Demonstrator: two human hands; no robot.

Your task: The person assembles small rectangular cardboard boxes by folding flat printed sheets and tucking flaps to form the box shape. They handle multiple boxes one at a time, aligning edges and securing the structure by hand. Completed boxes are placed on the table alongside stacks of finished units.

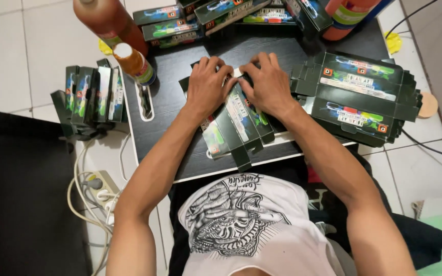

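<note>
A dark printed cardboard box blank (241,122) lies partly folded on the small black table (167,105), its long side running toward me. My left hand (206,87) presses down on its far left end. My right hand (268,84) presses its far right end, and the fingertips of both hands meet over a small white piece at the top flap. Both hands grip the cardboard.
A stack of flat box blanks (359,97) rests at the table's right. Folded boxes (90,97) stand on the floor at left, more (205,18) at the back. Two orange bottles (129,59) stand at back left. A power strip with cables (101,189) lies below.
</note>
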